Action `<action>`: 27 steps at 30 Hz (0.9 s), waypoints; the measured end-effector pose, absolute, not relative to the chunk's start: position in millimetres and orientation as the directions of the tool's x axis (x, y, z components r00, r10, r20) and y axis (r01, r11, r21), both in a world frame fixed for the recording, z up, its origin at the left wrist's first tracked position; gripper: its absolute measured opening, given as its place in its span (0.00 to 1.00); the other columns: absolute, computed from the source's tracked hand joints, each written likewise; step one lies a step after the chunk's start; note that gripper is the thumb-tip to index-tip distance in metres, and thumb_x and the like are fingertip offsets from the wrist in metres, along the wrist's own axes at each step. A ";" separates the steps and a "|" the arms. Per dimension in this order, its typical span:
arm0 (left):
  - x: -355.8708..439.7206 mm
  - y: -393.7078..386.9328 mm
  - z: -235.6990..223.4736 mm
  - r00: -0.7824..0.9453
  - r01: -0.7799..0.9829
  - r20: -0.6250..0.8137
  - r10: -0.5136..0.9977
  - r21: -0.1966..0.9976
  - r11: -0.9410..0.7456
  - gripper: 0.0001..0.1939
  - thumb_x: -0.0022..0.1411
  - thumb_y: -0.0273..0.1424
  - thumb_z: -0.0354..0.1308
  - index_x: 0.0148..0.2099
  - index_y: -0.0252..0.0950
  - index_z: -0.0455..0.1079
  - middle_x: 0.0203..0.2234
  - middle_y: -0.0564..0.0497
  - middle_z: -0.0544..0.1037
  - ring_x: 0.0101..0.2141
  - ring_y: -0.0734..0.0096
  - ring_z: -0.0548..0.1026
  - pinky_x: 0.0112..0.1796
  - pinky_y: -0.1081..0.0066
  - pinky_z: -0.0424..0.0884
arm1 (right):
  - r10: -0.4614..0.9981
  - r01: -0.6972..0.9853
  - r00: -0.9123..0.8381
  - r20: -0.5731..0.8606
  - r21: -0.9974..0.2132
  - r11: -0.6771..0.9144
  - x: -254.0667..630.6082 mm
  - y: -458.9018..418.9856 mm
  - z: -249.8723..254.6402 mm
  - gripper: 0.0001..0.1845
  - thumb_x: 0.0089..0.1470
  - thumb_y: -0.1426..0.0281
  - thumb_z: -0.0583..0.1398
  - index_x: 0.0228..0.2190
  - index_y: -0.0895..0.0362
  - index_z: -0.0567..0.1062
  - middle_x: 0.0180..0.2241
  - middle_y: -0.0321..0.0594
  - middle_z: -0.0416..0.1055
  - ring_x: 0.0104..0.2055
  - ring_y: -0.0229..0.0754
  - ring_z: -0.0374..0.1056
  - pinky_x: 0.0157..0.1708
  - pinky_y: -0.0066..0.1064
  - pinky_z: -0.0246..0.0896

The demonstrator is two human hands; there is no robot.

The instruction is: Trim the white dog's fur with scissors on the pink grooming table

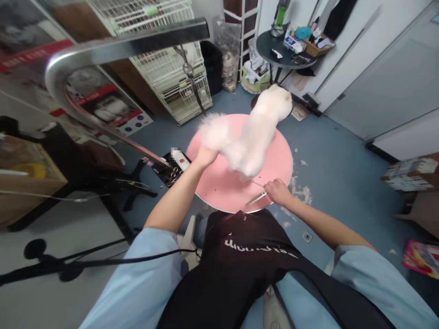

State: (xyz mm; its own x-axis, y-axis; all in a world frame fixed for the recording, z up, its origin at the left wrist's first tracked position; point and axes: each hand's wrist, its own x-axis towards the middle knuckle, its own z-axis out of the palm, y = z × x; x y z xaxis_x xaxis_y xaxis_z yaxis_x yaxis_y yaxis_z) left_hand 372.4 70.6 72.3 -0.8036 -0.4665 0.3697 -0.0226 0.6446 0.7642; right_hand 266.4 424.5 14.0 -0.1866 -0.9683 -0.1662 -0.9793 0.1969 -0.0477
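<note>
A small white fluffy dog [255,130] stands on a round pink table [219,185], facing away from me. My left hand [205,156] is closed on the dog's fluffy tail [214,131] and lifts it up to the left. My right hand [278,191] is closed round a pair of scissors [256,197]; their blades point left, just below the dog's rear end.
A curved metal arm [103,50] rises over the table's left side. White wire cages [171,68] stand behind. A dark round side table [286,48] with tools is at the back. Clipped fur [302,189] litters the blue floor. A tool holder [173,170] sits left of the table.
</note>
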 end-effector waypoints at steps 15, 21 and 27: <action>325.0 115.6 143.1 -0.946 0.203 0.314 -0.076 0.761 0.616 0.11 0.60 0.30 0.54 0.40 0.34 0.77 0.43 0.47 0.82 0.50 0.62 0.77 0.58 0.65 0.69 | -0.851 -0.862 -0.505 -0.142 0.049 0.504 322.9 408.9 26.3 0.17 0.64 0.74 0.52 0.40 0.61 0.80 0.34 0.50 0.74 0.35 0.46 0.64 0.39 0.37 0.46; 311.8 141.0 160.3 -0.958 0.248 0.286 0.035 0.755 0.608 0.14 0.56 0.28 0.57 0.43 0.33 0.79 0.44 0.44 0.82 0.48 0.54 0.79 0.55 0.59 0.72 | -0.904 -0.935 -0.338 -0.262 -0.018 0.355 335.6 394.5 34.6 0.13 0.61 0.74 0.55 0.33 0.59 0.81 0.30 0.47 0.73 0.31 0.44 0.62 0.39 0.36 0.46; 307.9 133.3 160.6 -0.947 0.298 0.314 0.068 0.777 0.554 0.16 0.57 0.30 0.57 0.46 0.31 0.78 0.45 0.45 0.82 0.50 0.57 0.77 0.57 0.62 0.71 | -0.807 -0.800 -0.590 0.024 0.115 0.588 314.8 399.3 45.0 0.19 0.64 0.75 0.50 0.42 0.59 0.81 0.34 0.50 0.73 0.34 0.46 0.61 0.40 0.38 0.45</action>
